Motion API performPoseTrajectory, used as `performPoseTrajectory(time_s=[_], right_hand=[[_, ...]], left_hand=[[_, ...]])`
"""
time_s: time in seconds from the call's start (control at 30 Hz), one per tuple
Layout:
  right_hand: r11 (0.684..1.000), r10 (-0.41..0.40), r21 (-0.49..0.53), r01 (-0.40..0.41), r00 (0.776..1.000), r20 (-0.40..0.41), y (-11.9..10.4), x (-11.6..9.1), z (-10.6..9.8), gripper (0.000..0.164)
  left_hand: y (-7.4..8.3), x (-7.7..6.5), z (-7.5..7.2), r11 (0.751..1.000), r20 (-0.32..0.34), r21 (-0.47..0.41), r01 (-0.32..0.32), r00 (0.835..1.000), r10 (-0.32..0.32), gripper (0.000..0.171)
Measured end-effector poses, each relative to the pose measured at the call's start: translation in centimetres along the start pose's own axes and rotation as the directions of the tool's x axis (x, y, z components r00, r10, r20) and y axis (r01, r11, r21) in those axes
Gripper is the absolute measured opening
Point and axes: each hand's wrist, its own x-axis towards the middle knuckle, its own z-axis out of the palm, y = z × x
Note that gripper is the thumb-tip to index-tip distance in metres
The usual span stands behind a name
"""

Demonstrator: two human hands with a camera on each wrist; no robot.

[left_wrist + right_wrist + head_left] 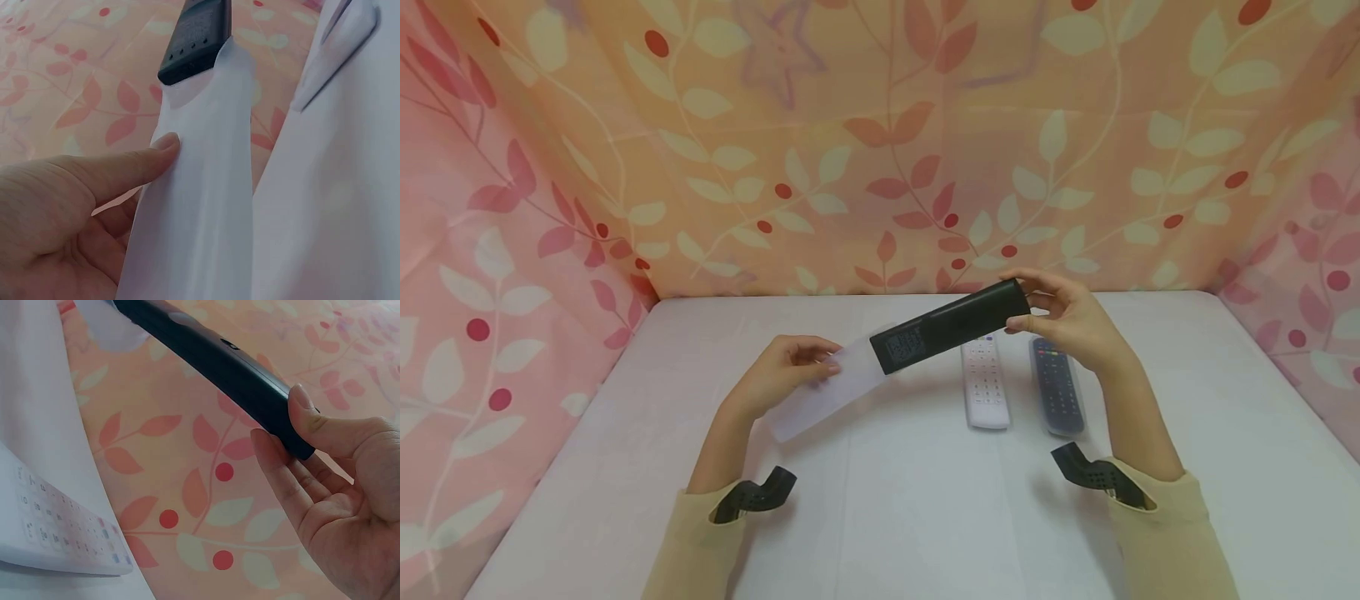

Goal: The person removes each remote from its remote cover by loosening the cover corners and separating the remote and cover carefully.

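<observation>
My right hand pinches the far end of a black remote control, thumb on one side and fingers on the other. The remote is held tilted above the table, its lower end at the mouth of a translucent white sleeve. My left hand pinches that sleeve by its edge, thumb on top. In the left wrist view the sleeve hangs flat and the remote's end meets its opening. The right wrist view shows the remote in the fingers of my right hand.
On the white table lie a white remote and a dark remote in a clear cover, side by side below the right hand. Floral curtains rise behind and at both sides. A black wrist camera sits on each sleeve cuff.
</observation>
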Motion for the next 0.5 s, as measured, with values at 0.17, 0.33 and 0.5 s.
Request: performPoseTrajectory(time_s=[0.17, 0.33, 0.5], right_hand=[[0.997, -0.039, 0.059, 0.040, 0.999, -0.011, 0.4, -0.1, -0.5, 0.059], [0.984, -0.083, 0.158, 0.081, 0.997, 0.005, 0.6, 0.1, -0.4, 0.057], [0.973, -0.098, 0.211, 0.094, 0.995, 0.006, 0.7, 0.1, -0.1, 0.055]], left_hand=[[-0.4, -0.2, -0.7, 1.000, -0.025, -0.008, -0.001, 1.000, 0.000, 0.033], [-0.5, -0.5, -1.3, 0.999, -0.047, -0.036, -0.008, 0.999, 0.006, 0.034], [-0.6, -0.7, -1.6, 0.999, -0.065, -0.035, -0.010, 0.998, 0.008, 0.035]])
